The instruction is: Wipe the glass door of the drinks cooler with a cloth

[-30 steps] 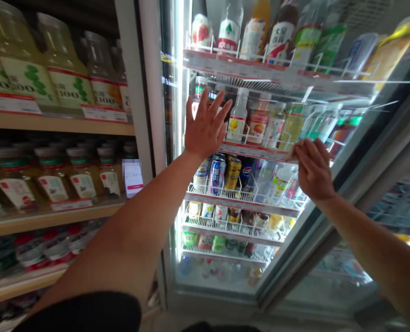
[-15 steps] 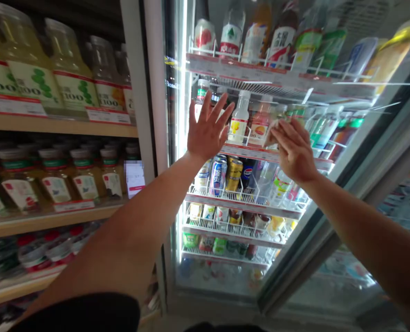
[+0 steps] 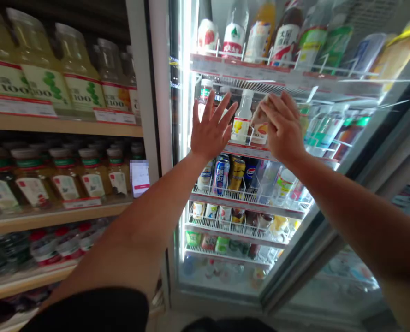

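Observation:
My left hand [image 3: 210, 128] lies flat against the glass door [image 3: 225, 282] of a lit drinks cooler, fingers spread, nothing in it. To its right, my right hand [image 3: 287, 129] presses a pale, crumpled cloth [image 3: 259, 113] to the same glass. Its fingers lie close together over the cloth, which pokes out at their left side. Behind the pane, between my hands, stands a clear bottle with a yellow-fruit label [image 3: 242, 121]. An orange-labelled bottle [image 3: 259, 133] is partly covered by the cloth.
Inside the cooler, wire shelves hold bottles and cans [image 3: 222, 175]. On the left, open wooden shelves [image 3: 52, 213] carry rows of juice bottles [image 3: 83, 90]. A phone-like screen [image 3: 140, 179] shows beside the cooler frame. Another glass-fronted section [image 3: 346, 272] adjoins on the right.
My right hand has moved the cloth up and to the left across the glass, closer to my left hand. My left hand stays spread in place on the door. The view has shifted slightly.

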`<state>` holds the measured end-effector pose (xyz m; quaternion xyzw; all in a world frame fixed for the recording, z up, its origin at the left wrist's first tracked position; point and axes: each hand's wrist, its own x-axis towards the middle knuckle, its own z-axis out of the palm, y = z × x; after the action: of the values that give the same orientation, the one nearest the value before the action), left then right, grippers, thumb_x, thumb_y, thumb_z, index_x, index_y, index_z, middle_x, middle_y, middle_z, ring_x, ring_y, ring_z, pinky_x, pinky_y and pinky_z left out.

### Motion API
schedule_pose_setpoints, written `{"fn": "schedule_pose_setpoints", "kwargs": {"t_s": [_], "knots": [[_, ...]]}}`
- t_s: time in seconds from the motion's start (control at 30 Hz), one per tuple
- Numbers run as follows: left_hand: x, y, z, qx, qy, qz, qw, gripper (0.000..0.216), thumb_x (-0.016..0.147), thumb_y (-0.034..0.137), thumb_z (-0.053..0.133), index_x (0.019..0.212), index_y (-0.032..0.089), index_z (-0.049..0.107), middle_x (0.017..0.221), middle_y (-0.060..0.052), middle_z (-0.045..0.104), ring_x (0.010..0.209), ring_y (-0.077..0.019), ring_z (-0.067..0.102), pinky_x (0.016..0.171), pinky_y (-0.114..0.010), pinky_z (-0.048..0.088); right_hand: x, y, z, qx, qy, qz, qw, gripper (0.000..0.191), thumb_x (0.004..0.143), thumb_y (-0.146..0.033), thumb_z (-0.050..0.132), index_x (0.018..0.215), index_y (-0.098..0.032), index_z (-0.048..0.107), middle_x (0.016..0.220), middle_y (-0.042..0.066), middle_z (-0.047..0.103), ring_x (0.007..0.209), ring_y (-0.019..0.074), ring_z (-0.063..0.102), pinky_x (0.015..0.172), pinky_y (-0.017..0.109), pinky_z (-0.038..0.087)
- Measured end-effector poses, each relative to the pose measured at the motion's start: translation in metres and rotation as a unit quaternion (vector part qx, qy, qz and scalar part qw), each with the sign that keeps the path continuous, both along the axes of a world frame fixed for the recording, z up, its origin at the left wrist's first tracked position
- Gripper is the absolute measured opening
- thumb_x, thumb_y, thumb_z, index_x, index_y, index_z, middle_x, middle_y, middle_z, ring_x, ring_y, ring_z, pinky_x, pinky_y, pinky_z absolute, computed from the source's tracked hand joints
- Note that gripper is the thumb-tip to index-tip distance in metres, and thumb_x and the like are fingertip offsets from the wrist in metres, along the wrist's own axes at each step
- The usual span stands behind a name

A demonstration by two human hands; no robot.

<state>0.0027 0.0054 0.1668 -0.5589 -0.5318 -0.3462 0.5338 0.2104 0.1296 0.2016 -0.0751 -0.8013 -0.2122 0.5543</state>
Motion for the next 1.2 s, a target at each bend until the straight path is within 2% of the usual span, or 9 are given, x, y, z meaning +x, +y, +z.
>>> {"fn": "schedule_pose_setpoints", "kwargs": {"t_s": [0.13,0.23,0.33,0.4,0.5,0.67,0.83,1.03,1.2], "knots": [[-0.005,0.000,-0.003,-0.018,0.070,-0.011,0.997,0.058,0.105,0.045,0.035,0.160,0.026,0.031,0.170,-0.007,0.026,0.160,-0.0277,-0.001,0.131,-0.061,0.004,-0.026,-0.022,-0.008,-0.048,-0.016,0.030,0.998,0.070,0.094,-0.019,0.042,0.161,-0.031,0.027,0.169,0.000,0.032,0.161,0.0251,0.010,0.130,0.057,0.022],[-0.010,0.000,-0.005,-0.072,0.154,-0.022,0.985,0.056,0.105,0.046,0.036,0.158,0.029,0.033,0.169,-0.003,0.028,0.160,-0.0250,-0.001,0.131,-0.057,0.010,-0.041,-0.042,-0.011,-0.109,-0.062,0.145,0.982,0.090,0.088,-0.018,0.045,0.165,-0.026,-0.002,0.173,0.003,0.019,0.161,0.0186,0.013,0.129,0.049,0.030],[-0.011,0.000,-0.005,-0.073,0.173,-0.012,0.982,0.053,0.106,0.039,0.036,0.158,0.029,0.033,0.169,-0.002,0.031,0.159,-0.0225,-0.002,0.133,-0.051,0.013,-0.036,-0.046,-0.002,-0.120,-0.087,0.230,0.962,0.095,0.083,-0.015,0.045,0.164,-0.021,-0.004,0.174,0.005,0.013,0.159,0.0153,0.018,0.129,0.041,0.031],[-0.011,0.000,-0.005,-0.045,0.183,-0.001,0.982,0.053,0.106,0.034,0.037,0.158,0.030,0.033,0.167,-0.001,0.034,0.159,-0.0214,-0.001,0.133,-0.050,0.016,-0.017,-0.034,0.006,-0.081,-0.073,0.191,0.976,0.088,0.085,-0.016,0.046,0.165,-0.022,0.008,0.173,0.003,0.018,0.159,0.0178,0.020,0.131,0.044,0.026],[-0.012,0.000,-0.003,-0.008,0.204,0.000,0.979,0.052,0.105,0.035,0.040,0.157,0.030,0.034,0.165,-0.001,0.038,0.160,-0.0215,0.001,0.132,-0.052,0.019,0.024,-0.005,0.009,0.003,-0.047,0.037,0.998,0.068,0.096,-0.022,0.044,0.161,-0.024,0.027,0.170,0.002,0.031,0.159,0.0262,0.020,0.131,0.057,0.018],[-0.016,0.004,-0.018,-0.044,0.232,-0.068,0.969,0.055,0.102,0.062,0.041,0.140,0.023,0.050,0.158,-0.009,0.046,0.160,-0.0281,0.006,0.131,-0.057,0.022,0.068,0.036,-0.016,0.035,-0.028,-0.092,0.995,0.057,0.105,-0.034,0.039,0.161,-0.029,0.032,0.168,0.002,0.033,0.158,0.0308,0.025,0.129,0.059,0.014],[-0.007,0.001,-0.026,-0.095,0.267,-0.130,0.950,0.018,0.103,0.032,0.049,0.115,0.024,0.060,0.145,-0.005,0.056,0.157,-0.0245,0.025,0.129,-0.050,0.032,0.068,0.041,-0.030,0.055,-0.012,-0.131,0.990,0.056,0.104,-0.031,0.039,0.159,-0.023,0.037,0.165,0.007,0.040,0.156,0.0294,0.028,0.128,0.058,0.023],[-0.003,-0.007,0.006,0.002,0.175,-0.086,0.981,0.047,0.102,0.015,0.034,0.146,0.027,0.044,0.159,-0.007,0.041,0.158,-0.0254,0.021,0.126,-0.055,0.034,0.068,0.038,-0.027,0.035,-0.019,-0.137,0.990,0.062,0.101,-0.025,0.040,0.162,-0.027,0.032,0.165,0.006,0.040,0.156,0.0320,0.030,0.126,0.061,0.024],[0.007,-0.003,-0.024,-0.049,0.159,-0.040,0.985,0.056,0.102,0.025,0.041,0.158,0.025,0.033,0.165,-0.009,0.036,0.160,-0.0301,0.012,0.130,-0.057,0.021,0.069,0.038,-0.028,0.023,-0.026,-0.129,0.991,0.067,0.098,-0.022,0.040,0.163,-0.028,0.027,0.167,0.006,0.037,0.157,0.0336,0.027,0.126,0.063,0.022]]}}
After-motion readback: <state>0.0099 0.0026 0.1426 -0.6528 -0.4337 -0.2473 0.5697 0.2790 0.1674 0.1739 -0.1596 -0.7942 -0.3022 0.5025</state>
